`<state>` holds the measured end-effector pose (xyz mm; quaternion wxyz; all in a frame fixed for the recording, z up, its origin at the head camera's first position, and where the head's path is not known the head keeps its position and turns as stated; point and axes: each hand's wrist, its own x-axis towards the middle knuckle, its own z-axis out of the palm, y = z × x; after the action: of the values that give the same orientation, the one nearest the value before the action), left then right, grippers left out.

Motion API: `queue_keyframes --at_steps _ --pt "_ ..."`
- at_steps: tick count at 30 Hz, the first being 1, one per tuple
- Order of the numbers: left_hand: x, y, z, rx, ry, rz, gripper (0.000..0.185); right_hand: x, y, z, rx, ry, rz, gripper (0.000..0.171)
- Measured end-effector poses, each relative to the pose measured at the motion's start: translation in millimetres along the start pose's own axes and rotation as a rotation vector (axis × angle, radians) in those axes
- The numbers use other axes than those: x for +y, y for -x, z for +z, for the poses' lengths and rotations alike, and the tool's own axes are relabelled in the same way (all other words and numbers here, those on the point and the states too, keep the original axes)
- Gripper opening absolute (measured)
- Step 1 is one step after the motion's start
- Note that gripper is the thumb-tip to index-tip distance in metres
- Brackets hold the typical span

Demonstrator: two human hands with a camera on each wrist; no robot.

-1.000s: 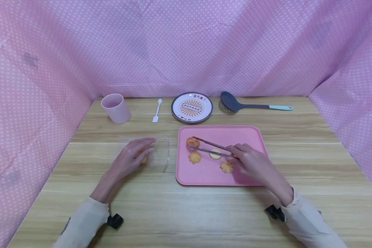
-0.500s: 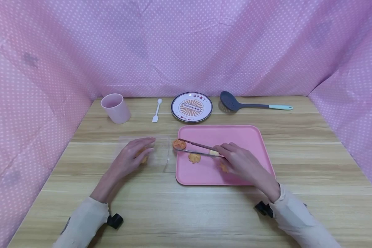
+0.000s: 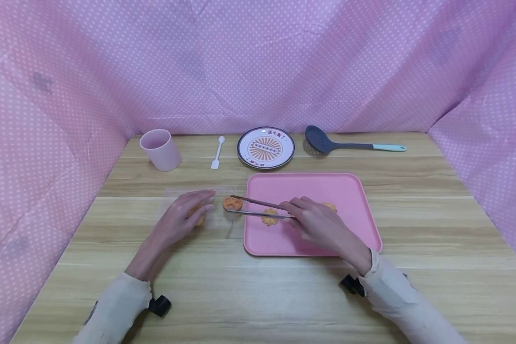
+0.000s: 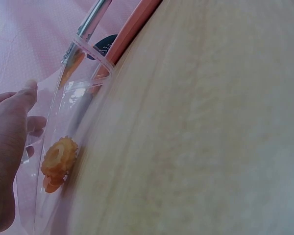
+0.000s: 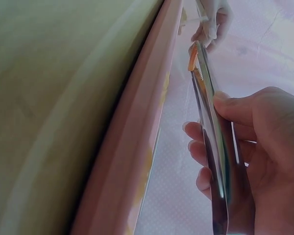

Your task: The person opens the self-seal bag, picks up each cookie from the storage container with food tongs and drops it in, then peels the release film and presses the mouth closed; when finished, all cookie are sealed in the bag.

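Note:
My right hand (image 3: 316,223) grips metal tongs (image 3: 258,208), which pinch an orange cookie (image 3: 232,203) just left of the pink tray (image 3: 348,188), at the mouth of a clear plastic bag (image 3: 217,222). My left hand (image 3: 185,217) lies flat on that bag with its fingers straight. One cookie (image 4: 59,157) shows inside the bag in the left wrist view. The tray still carries a flower-shaped cookie (image 3: 269,218) and another cookie (image 3: 329,206) behind my right hand. The right wrist view shows the tongs (image 5: 210,147) closed on the cookie edge (image 5: 192,56).
Along the back of the wooden table stand a pink cup (image 3: 160,150), a small white spoon (image 3: 218,153), a patterned plate (image 3: 265,148) and a dark slotted ladle (image 3: 348,143). Pink dotted cloth walls enclose three sides.
My right hand carried the tongs and the orange cookie leftward off the tray to the bag's mouth. The left hand stayed on the bag.

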<state>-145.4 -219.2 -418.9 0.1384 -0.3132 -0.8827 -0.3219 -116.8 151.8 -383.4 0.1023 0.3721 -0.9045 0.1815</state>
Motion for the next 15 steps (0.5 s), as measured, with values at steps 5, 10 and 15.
queue_keyframes --at_steps 5,10,15 --pt "0.0 -0.6 -0.6 -0.012 0.001 -0.016 0.039 -4.7 -8.2 1.7 -0.015 -0.008 -0.016 0.036" --pt "-0.7 0.0 -0.3 -0.013 -0.004 -0.004 0.04 -9.7 -15.7 6.0 -0.04 0.001 -0.023 0.035" --pt "-0.8 -0.3 0.1 -0.009 -0.003 0.006 0.039 -15.7 -24.0 11.2 -0.048 0.0 -0.044 0.031"
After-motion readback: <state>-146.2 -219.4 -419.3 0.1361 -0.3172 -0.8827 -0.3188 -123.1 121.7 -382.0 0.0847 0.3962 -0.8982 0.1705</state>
